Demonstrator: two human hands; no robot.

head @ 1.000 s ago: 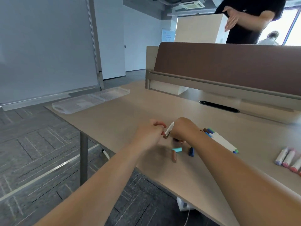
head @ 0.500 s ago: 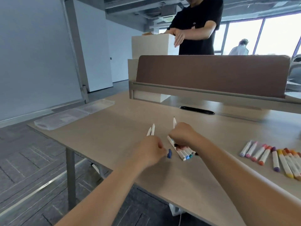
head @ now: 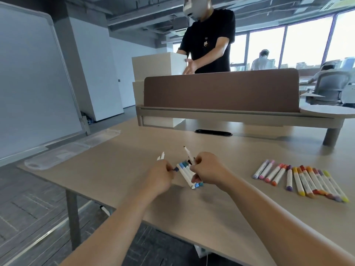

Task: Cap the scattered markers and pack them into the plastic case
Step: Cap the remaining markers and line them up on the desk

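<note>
My right hand [head: 209, 169] grips a bundle of markers [head: 185, 174], ends together, I judge so each is easy to cap. My left hand [head: 160, 177] pinches a blue cap [head: 175, 169] just beside them. The case [head: 71, 148] lies well apart at the bench's [head: 134, 198] left edge.

Behind the brown divider [head: 221, 89] a person in black [head: 209, 39] touches a white box [head: 157, 64], whiteboard [head: 28, 83] at left.

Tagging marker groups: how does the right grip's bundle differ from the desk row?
The bundle of white blue-capped markers is bunched, held by the right grip; the row of white warm-capped markers lies fanned, untouched. Bundle caps: blue, teal; row caps: pink, orange, yellow, purple. Both: white barrels.
</note>
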